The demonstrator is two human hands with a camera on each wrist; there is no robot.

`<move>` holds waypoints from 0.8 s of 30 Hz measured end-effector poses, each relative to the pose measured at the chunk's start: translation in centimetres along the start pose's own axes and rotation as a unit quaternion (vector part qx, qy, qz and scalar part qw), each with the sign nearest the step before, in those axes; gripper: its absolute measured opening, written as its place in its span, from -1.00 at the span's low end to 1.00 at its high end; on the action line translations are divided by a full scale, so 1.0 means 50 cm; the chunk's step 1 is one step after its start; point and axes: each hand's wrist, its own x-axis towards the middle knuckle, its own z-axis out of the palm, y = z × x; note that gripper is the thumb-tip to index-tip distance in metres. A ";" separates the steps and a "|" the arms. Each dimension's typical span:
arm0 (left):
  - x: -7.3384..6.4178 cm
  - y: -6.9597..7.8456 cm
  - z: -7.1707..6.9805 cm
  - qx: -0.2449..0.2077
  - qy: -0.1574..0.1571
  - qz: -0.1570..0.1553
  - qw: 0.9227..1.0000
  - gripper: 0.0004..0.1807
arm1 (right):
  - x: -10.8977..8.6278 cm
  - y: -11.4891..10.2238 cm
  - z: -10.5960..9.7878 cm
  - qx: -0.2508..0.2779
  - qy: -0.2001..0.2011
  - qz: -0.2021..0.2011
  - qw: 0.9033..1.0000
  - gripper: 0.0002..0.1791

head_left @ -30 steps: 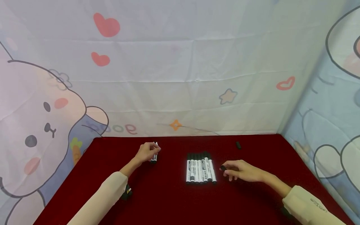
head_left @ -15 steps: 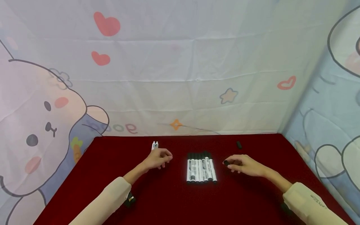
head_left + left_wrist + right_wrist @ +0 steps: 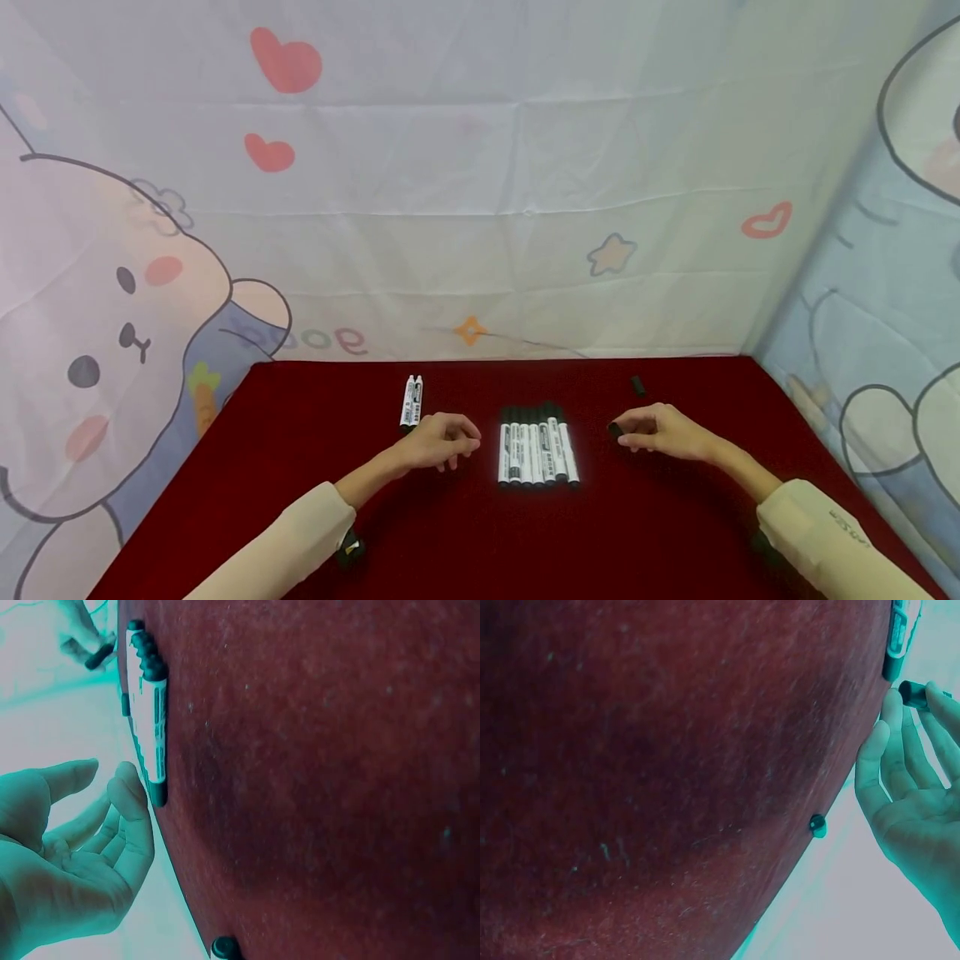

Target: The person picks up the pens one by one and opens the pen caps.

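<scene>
A row of several white markers with black caps lies side by side on the dark red cloth. Just left of that row is my left hand, its fingers loosely bent with nothing between them. My right hand, to the right of the row, pinches a small black marker cap between thumb and finger. Two uncapped white markers lie together behind my left hand, their pale tips pointing away from me. A loose black cap rests on the cloth beyond my right hand.
The dark red cloth covers the table. A printed fabric backdrop with hearts and cartoon animals hangs behind it and along the right side.
My left hand has left the two uncapped markers and moved right, toward the row, baring them. My right hand, still pinching the cap, has shifted slightly right and away from me.
</scene>
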 end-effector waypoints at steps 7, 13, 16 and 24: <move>0.013 0.000 0.026 0.007 -0.014 0.003 1.000 -0.75 | 0.005 0.018 -0.019 -0.009 0.040 0.037 0.998 -0.59; 0.015 0.001 0.045 -0.002 -0.015 0.002 1.000 -0.68 | 0.008 0.035 -0.037 -0.014 0.073 0.059 0.995 -0.51; 0.016 0.000 0.056 -0.008 -0.016 -0.002 1.000 -0.61 | 0.005 0.042 -0.045 -0.014 0.087 0.073 0.993 -0.48; 0.026 0.004 0.077 -0.020 -0.015 0.001 1.000 -0.52 | 0.005 0.064 -0.068 0.002 0.125 0.120 0.985 -0.41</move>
